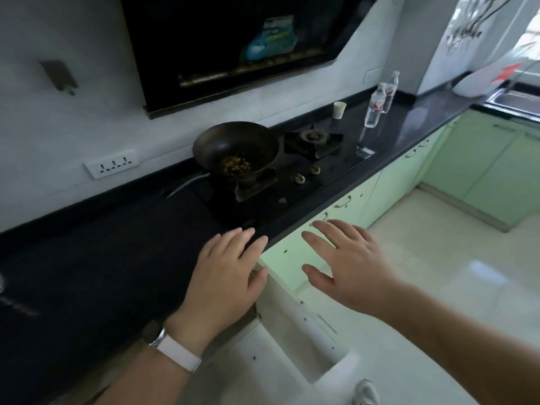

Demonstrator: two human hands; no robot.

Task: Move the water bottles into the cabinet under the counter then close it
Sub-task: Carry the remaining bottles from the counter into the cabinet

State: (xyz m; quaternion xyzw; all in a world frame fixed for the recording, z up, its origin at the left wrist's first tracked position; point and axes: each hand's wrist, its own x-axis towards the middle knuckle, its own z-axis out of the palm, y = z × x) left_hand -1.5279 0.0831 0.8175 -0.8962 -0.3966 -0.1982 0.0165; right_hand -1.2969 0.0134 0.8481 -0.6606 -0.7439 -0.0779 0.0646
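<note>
reaching forward with both hands empty, the person stands at the near end of the counter (409, 133), and nothing of the task looks done yet. the left hand (225, 276) hangs flat over the counter's front edge, fingers spread wide, a pale band on its wrist. the right hand (347, 264) is just as wide, out over the green cabinet fronts, close to a door handle (320, 219) but whether it touches i cannot tell.

two bottles (380, 100) stand upright far along the counter to the right, close together, the nearer one (375, 106) partly in front of the farther one (390, 92). they are well apart from both hands. between hands and bottles lies the stove with a wok (235, 150) on the near burner, and a small cup (339, 110) stands just left of the bottles.

a pale door (292, 334) below the hands seems to hang out from the cabinet row, so a cabinet may be open already; the blur makes that unsure.

to do this step well, i would first settle which cabinet takes the bottles and have its door fully wide, then walk right along the counter rather than stretch across the stove. take each bottle around the middle, one per hand, lifting straight up so the cup is not knocked. the thin plastic will dent under a hard squeeze, so grip lightly.
</note>
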